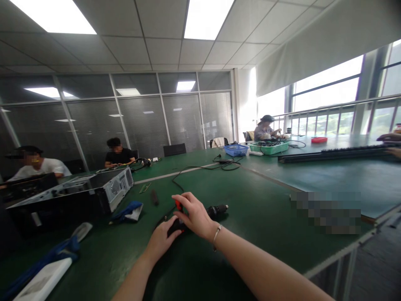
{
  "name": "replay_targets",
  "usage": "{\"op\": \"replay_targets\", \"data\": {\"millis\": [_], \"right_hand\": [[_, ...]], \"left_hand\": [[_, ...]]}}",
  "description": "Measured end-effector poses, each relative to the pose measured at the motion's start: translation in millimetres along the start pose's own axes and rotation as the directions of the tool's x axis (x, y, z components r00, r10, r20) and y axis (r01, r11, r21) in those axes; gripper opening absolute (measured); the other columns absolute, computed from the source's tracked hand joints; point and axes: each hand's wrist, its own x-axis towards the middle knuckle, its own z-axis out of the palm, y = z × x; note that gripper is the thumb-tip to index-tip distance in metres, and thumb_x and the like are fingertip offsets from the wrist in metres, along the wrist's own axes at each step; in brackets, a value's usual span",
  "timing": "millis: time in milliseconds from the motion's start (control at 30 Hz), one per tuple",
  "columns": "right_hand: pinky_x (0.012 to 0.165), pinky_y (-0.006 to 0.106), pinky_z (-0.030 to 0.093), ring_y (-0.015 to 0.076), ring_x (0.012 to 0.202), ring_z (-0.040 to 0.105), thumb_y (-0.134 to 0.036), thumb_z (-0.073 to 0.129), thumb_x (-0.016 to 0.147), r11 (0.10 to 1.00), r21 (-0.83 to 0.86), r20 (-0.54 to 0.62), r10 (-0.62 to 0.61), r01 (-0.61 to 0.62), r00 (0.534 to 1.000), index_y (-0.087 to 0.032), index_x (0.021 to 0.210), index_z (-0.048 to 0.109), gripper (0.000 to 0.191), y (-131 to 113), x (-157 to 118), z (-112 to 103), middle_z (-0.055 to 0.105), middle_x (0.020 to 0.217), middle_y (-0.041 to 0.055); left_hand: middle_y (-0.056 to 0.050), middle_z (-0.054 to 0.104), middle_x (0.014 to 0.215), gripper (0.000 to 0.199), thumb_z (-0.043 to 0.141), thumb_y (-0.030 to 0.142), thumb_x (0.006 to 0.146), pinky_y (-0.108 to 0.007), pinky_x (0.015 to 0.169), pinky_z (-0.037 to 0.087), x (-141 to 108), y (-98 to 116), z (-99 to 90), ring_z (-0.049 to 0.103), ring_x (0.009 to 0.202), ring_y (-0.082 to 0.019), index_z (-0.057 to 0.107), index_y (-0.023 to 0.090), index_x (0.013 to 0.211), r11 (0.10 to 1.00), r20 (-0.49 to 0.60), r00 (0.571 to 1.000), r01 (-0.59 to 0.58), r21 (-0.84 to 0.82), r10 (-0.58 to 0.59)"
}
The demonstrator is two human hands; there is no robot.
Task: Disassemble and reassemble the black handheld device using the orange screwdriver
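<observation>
A black corded power drill (217, 210) lies on its side on the green table in front of me, its chuck pointing right. My left hand (162, 239) is closed around the rear of its body. Over the drill's middle, my right hand (198, 215) pinches a small red-and-black screwdriver (178, 204) that stands upright. The screwdriver's lower end is hidden by my fingers, so I cannot tell whether it touches the drill. Behind my hands, a black cord (177, 182) runs back across the table.
Left are an opened computer case (117, 190), blue-and-white gloves (131, 212), another blue glove (64, 250) and a white object (44, 282). Further back stand a blue basket (236, 150), a green basket (270, 146) and a red tray (319, 140). Several people sit around the table.
</observation>
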Motion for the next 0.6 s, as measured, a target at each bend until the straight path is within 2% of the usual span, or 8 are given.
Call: {"op": "replay_targets", "data": {"millis": [100,267,433,600], "right_hand": [[0.083,0.031,0.049,0.0169,0.09,0.055,-0.021,0.056,0.087,0.999,-0.039,-0.019,0.019,-0.02,1.0,-0.029,0.132,0.047,0.047,1.0,0.8,-1.1,0.053,0.104,0.005],[0.088,0.032,0.048,0.0172,0.096,0.055,-0.013,0.047,0.088,1.0,0.003,-0.012,-0.014,0.014,1.0,-0.026,0.142,0.032,0.058,0.7,0.9,-3.3,0.054,0.112,0.0066],[0.081,0.031,0.049,0.0173,0.088,0.055,-0.02,0.055,0.086,0.996,-0.071,-0.029,0.043,-0.045,0.999,-0.028,0.135,0.044,0.051,4.4,1.4,-1.9,0.054,0.104,0.005],[0.085,0.03,0.049,0.0157,0.091,0.055,-0.01,0.05,0.084,1.0,-0.001,-0.014,-0.001,0.001,1.0,-0.027,0.141,0.033,0.062,5.2,1.5,-1.3,0.054,0.105,0.0043]], "left_hand": [[-0.007,0.065,0.121,0.048,0.056,0.039,0.084,-0.036,0.097,0.044,0.9,-0.2,-0.3,0.061,0.11,-0.025,0.054,0.023,0.129,1.0,0.013,1.0,0.003,0.0,-0.003],[-0.007,0.065,0.122,0.05,0.054,0.04,0.085,-0.036,0.097,0.045,2.1,0.6,-1.6,0.061,0.109,-0.025,0.053,0.023,0.131,1.0,0.028,1.0,0.0,-0.006,0.0],[-0.007,0.065,0.122,0.048,0.055,0.04,0.084,-0.037,0.101,0.042,1.8,3.8,-3.4,0.061,0.111,-0.025,0.054,0.023,0.129,1.0,0.025,1.0,0.006,-0.009,-0.006],[-0.005,0.065,0.123,0.048,0.055,0.039,0.083,-0.038,0.103,0.041,1.6,4.7,-3.9,0.06,0.113,-0.024,0.054,0.027,0.129,0.999,0.033,0.999,0.024,-0.037,-0.022]]}}
